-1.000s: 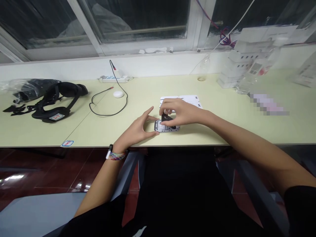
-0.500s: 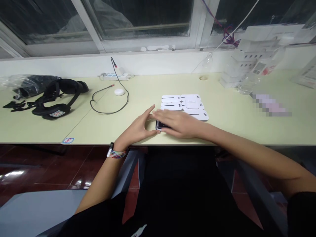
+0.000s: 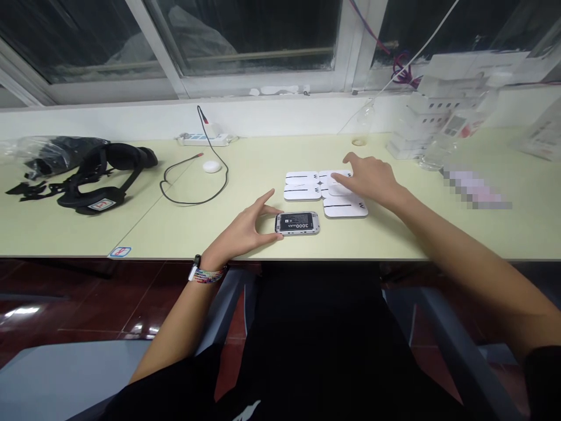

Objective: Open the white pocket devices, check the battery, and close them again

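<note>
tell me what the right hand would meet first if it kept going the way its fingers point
The right hand points left over the white covers; its fingers seem to touch one already. Beyond that, probably the next cover, though height is unclear.

Even overhead light brightens the desk (image 3: 219, 234); dark windows (image 3: 245, 29), glossy floor glare, edges bowed and soft.

Both arms are bare from the short black sleeves down. The left hand (image 3: 245, 231) has a dark watch (image 3: 194, 269) with a pale strap end at the wrist, and just beside it a woven bracelet (image 3: 209, 276) of many colours. The right hand (image 3: 372, 178) wears nothing. A black top (image 3: 307, 374) with a small white mark near its lower edge covers the torso.
</note>
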`<action>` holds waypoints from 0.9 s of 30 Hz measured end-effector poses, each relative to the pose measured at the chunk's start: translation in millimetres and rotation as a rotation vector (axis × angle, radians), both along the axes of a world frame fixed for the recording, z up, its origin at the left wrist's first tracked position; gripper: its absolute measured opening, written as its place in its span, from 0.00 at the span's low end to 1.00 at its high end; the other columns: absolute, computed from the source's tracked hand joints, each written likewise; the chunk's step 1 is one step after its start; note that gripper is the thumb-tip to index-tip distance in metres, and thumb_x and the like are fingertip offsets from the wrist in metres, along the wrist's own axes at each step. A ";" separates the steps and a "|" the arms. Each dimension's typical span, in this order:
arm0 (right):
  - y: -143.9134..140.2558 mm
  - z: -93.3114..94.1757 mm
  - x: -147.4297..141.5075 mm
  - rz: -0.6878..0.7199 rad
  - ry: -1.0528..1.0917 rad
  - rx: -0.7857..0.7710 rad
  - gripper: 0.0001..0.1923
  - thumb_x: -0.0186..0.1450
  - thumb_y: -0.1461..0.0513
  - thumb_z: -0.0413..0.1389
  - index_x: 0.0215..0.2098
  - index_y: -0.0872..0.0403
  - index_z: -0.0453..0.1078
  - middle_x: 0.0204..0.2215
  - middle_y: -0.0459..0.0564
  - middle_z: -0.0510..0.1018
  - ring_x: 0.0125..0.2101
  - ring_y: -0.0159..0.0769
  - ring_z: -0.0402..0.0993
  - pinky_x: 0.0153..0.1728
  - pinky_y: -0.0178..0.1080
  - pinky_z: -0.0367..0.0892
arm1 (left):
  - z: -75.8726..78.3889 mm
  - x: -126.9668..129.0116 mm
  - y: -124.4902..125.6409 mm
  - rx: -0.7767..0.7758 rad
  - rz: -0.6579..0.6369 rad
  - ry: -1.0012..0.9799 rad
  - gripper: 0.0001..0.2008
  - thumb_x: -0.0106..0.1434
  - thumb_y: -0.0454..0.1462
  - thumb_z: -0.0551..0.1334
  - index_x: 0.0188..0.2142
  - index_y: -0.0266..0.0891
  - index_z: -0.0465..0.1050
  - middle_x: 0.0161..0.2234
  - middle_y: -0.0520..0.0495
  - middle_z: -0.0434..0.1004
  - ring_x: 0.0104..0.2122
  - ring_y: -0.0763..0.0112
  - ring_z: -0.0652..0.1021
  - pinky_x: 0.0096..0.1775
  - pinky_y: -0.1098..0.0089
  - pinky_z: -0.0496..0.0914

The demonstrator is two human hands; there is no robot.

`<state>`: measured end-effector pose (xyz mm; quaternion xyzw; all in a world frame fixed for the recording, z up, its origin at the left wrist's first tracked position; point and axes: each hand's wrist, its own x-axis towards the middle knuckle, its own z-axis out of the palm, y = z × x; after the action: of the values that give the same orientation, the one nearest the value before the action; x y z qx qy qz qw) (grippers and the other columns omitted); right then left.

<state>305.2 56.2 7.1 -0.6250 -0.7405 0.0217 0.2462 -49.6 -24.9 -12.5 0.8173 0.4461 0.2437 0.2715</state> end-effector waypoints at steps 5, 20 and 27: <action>23.6 -14.3 -0.5 -0.035 -0.015 -0.103 0.45 0.63 0.33 0.65 0.65 0.54 0.73 0.35 0.60 0.82 0.42 0.64 0.80 0.48 0.65 0.73 | -1.6 -0.7 0.7 0.017 -0.003 0.004 0.53 0.66 0.50 0.74 0.81 0.50 0.47 0.64 0.42 0.82 0.67 0.49 0.78 0.73 0.44 0.64; -40.5 -20.0 -50.3 0.603 0.028 0.307 0.22 0.72 0.65 0.51 0.61 0.53 0.75 0.52 0.62 0.81 0.47 0.54 0.77 0.42 0.52 0.74 | -2.1 -0.3 1.6 0.011 -0.002 -0.002 0.54 0.65 0.51 0.74 0.82 0.49 0.46 0.63 0.42 0.82 0.67 0.49 0.78 0.72 0.46 0.64; -74.2 -32.5 -72.8 0.868 -0.263 0.306 0.24 0.74 0.56 0.56 0.64 0.57 0.74 0.52 0.66 0.81 0.48 0.56 0.73 0.46 0.54 0.73 | -2.0 0.0 1.3 0.030 -0.029 -0.005 0.53 0.66 0.50 0.74 0.81 0.49 0.48 0.63 0.42 0.82 0.66 0.50 0.78 0.71 0.48 0.66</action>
<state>232.4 -18.1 -25.4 -0.2119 -0.9527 -0.0661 0.2076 -49.6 -23.6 -14.5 0.8272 0.4296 0.2484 0.2637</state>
